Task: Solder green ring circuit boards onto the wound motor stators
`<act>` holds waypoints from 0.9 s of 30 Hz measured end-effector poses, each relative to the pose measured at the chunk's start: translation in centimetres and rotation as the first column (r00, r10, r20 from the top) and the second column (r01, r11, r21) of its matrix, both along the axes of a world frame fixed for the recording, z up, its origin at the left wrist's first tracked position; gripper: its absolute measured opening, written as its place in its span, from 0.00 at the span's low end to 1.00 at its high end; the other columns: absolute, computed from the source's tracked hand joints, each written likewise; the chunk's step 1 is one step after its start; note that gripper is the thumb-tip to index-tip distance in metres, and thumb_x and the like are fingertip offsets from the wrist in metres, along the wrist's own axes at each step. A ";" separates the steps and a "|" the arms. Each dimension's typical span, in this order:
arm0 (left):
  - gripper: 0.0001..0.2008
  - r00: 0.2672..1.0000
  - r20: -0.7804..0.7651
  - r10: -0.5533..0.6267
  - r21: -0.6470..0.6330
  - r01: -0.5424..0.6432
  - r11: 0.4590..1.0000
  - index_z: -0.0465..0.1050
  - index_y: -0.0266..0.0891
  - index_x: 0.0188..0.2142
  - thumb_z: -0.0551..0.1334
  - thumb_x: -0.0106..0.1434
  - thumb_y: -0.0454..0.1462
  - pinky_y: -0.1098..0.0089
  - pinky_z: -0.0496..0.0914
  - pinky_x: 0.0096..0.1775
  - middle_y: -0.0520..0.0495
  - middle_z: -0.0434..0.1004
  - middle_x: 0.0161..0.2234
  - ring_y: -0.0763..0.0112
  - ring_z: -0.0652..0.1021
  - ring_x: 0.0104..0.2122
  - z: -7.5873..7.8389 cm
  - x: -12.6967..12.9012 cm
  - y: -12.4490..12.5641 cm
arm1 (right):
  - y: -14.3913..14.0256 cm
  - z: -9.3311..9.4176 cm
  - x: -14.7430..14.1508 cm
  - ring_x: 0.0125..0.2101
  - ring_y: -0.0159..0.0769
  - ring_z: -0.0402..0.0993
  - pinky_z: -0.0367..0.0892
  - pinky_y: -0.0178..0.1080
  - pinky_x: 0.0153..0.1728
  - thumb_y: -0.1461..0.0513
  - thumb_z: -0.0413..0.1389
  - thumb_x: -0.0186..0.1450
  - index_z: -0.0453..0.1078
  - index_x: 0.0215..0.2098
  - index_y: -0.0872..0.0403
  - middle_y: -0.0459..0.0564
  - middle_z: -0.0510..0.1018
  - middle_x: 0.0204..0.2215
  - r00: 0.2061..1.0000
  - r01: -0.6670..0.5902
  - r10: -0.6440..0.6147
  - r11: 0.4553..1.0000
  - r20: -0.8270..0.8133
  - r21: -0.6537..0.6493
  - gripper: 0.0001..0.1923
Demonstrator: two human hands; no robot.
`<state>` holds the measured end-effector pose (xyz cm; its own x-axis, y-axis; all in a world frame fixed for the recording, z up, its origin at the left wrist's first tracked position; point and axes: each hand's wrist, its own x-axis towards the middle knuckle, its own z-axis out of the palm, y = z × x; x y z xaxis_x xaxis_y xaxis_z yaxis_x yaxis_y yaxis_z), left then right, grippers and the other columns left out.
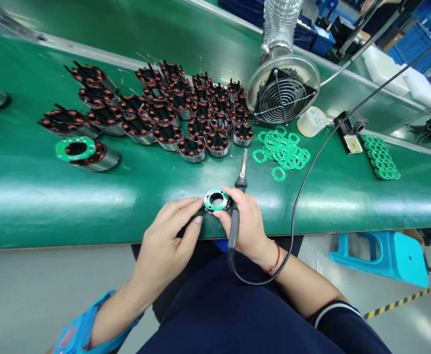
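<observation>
Green ring board (207, 200), pale sheen, round hole

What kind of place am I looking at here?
Probably an electronics or motor assembly workshop, perhaps in a factory: copper-wound cores stand clustered on a green worktop, green ring-shaped boards lie heaped nearby, and the right hand holds what looks like a soldering iron.

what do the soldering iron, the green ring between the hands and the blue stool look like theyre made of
Soldering iron: tip seemingly metal, from its shine; matte dark grip, probably plastic or rubber.
Green ring: likely coated circuit board, judging by its flat, glossy face and small holes.
Blue stool: apparently moulded plastic, smooth, one colour, with rounded edges.
</observation>
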<state>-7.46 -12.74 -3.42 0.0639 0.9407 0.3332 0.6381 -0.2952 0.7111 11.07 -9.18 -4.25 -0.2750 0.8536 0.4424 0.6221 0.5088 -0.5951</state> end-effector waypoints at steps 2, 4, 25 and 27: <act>0.16 0.996 -0.061 -0.061 0.003 0.061 0.998 0.73 0.46 0.60 0.57 0.75 0.37 0.56 0.77 0.56 0.45 0.80 0.55 0.57 0.81 0.54 -0.1 -0.6 0.5 | 0.0 0.0 0.0 0.45 0.42 0.82 0.76 0.45 0.48 0.59 0.55 0.75 0.65 0.63 0.51 0.54 0.84 0.51 1.000 0.002 -0.002 1.000 0.000 -0.014 0.20; 0.22 0.992 -0.089 -0.094 -0.036 0.091 0.995 0.67 0.43 0.65 0.58 0.74 0.41 0.51 0.76 0.57 0.39 0.77 0.59 0.51 0.79 0.57 -0.5 -0.9 1.0 | 0.0 0.0 0.0 0.46 0.43 0.82 0.76 0.46 0.49 0.59 0.55 0.74 0.63 0.65 0.51 0.55 0.84 0.52 1.000 -0.001 0.001 1.000 0.001 -0.022 0.22; 0.19 0.984 -0.050 -0.172 -0.104 0.166 0.981 0.72 0.38 0.58 0.58 0.69 0.39 0.51 0.76 0.54 0.37 0.82 0.53 0.52 0.81 0.51 -0.7 1.5 3.4 | 1.0 -0.1 0.5 0.46 0.45 0.81 0.78 0.48 0.48 0.58 0.58 0.72 0.62 0.66 0.49 0.55 0.83 0.49 0.998 -0.062 0.063 0.996 -0.012 0.071 0.26; 0.22 0.977 -0.026 -0.214 -0.124 0.209 0.970 0.69 0.38 0.61 0.58 0.69 0.38 0.50 0.76 0.56 0.36 0.80 0.56 0.52 0.80 0.54 -0.4 1.3 3.6 | 1.2 -0.3 0.7 0.46 0.45 0.82 0.79 0.49 0.47 0.59 0.58 0.72 0.63 0.66 0.50 0.56 0.83 0.50 0.999 -0.039 0.040 0.996 -0.010 0.082 0.26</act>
